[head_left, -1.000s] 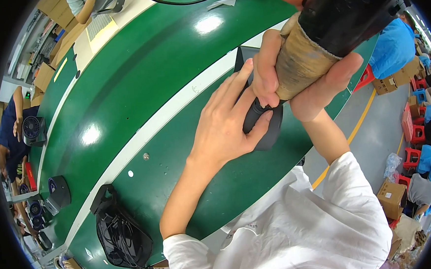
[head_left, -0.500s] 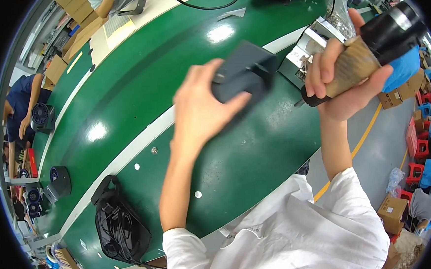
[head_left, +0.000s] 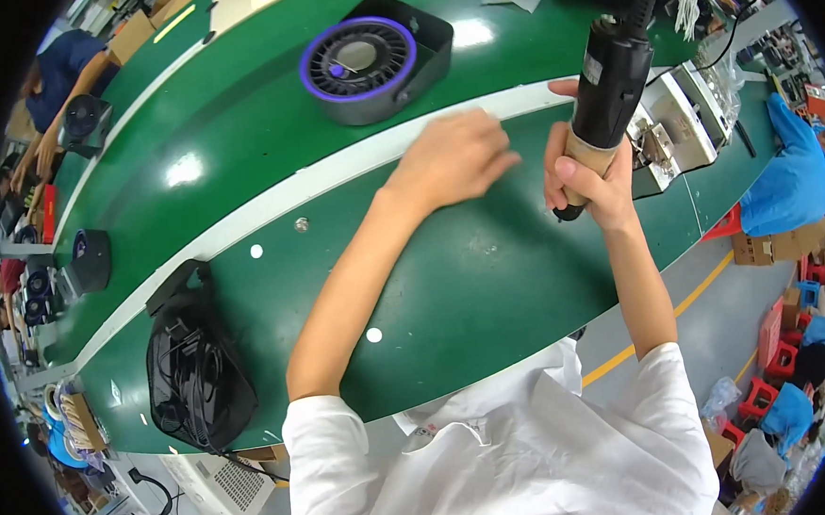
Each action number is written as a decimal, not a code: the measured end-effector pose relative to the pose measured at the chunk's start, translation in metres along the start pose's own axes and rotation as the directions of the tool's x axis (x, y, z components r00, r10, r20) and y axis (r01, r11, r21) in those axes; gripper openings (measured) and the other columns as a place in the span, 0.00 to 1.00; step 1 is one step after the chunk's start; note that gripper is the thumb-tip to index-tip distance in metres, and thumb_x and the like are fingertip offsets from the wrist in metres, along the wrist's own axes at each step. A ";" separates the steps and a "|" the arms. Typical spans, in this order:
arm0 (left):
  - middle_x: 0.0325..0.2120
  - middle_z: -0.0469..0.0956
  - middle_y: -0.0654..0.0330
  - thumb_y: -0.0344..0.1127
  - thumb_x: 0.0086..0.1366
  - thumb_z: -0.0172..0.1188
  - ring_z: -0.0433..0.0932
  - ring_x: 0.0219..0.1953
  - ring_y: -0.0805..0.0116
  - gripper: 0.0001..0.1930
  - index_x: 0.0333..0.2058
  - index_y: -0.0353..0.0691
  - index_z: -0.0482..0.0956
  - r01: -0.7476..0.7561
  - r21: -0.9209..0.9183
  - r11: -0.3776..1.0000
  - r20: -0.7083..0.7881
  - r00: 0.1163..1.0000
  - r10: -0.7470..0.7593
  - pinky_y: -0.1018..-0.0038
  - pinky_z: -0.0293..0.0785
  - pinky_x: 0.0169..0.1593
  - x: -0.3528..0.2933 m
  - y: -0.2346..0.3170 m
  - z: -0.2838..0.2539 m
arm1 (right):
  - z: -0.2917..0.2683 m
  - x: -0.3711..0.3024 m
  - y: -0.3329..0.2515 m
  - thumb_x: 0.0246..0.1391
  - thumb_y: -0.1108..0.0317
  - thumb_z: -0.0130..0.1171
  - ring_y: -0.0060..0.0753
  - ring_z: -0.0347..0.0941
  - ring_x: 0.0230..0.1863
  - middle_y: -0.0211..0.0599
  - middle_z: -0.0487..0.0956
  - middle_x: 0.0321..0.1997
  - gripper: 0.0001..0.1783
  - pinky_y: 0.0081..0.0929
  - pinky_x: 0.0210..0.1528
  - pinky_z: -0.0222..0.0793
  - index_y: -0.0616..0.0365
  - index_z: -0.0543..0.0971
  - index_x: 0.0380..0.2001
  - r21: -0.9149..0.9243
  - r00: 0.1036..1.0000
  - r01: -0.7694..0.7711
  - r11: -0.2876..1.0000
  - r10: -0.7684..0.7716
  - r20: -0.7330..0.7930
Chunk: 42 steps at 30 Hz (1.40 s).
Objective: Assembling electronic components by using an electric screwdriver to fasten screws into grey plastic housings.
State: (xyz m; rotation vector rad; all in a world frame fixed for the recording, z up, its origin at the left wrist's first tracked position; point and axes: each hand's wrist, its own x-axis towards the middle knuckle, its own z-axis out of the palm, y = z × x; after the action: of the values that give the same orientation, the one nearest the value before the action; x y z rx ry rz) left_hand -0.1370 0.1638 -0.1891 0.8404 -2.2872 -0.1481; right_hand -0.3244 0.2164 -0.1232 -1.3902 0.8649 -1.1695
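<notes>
My right hand [head_left: 589,179] grips a black electric screwdriver [head_left: 609,75] by its tan-wrapped handle, tip down over the green table [head_left: 471,282]. My left hand [head_left: 454,156] hovers empty, fingers loosely curled, over the white stripe [head_left: 268,205] of the belt. A black square fan unit with a purple ring [head_left: 367,57] lies face up on the far side of the belt, beyond my left hand and apart from it.
A black bin of cables [head_left: 197,365] stands at the table's near left edge. More black fan units [head_left: 89,258] lie farther left, where another person [head_left: 52,81] works. A metal fixture [head_left: 678,123] stands right of the screwdriver. People in blue [head_left: 790,178] sit at the right.
My left hand carried the black fan unit away from the screwdriver, set it on the far belt and let go. My right hand lowered the screwdriver toward the table.
</notes>
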 end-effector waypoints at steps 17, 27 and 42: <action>0.08 0.64 0.51 0.33 0.42 0.56 0.68 0.17 0.50 0.13 0.08 0.35 0.65 0.246 -0.393 0.886 0.669 0.738 0.092 0.58 0.63 0.25 -0.005 0.053 0.018 | -0.020 0.006 0.036 0.45 0.52 0.61 0.29 0.69 0.14 0.43 0.73 0.20 0.49 0.27 0.20 0.72 0.72 0.51 0.61 0.133 0.987 0.008 0.991 -0.029 0.158; 0.08 0.61 0.52 0.31 0.44 0.56 0.64 0.16 0.52 0.14 0.09 0.33 0.60 0.436 -0.460 0.773 0.808 0.567 0.161 0.60 0.61 0.24 0.004 0.064 0.013 | -0.024 0.003 0.033 0.44 0.51 0.61 0.27 0.69 0.14 0.42 0.73 0.19 0.49 0.26 0.21 0.75 0.74 0.51 0.60 0.135 0.976 -0.035 0.990 0.004 0.219; 0.07 0.56 0.57 0.27 0.45 0.55 0.56 0.13 0.60 0.14 0.10 0.33 0.59 0.451 -0.482 0.751 0.781 0.610 0.135 0.65 0.55 0.22 0.000 0.067 0.019 | -0.025 0.002 0.034 0.45 0.50 0.61 0.24 0.68 0.13 0.40 0.73 0.19 0.47 0.23 0.20 0.74 0.74 0.54 0.58 0.153 0.971 -0.043 0.987 0.005 0.237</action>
State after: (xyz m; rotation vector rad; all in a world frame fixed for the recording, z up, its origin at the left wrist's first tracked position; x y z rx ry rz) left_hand -0.1850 0.2137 -0.1821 0.6589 -2.5877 -1.6183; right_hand -0.3444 0.2026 -0.1573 -1.3526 0.6060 -1.0067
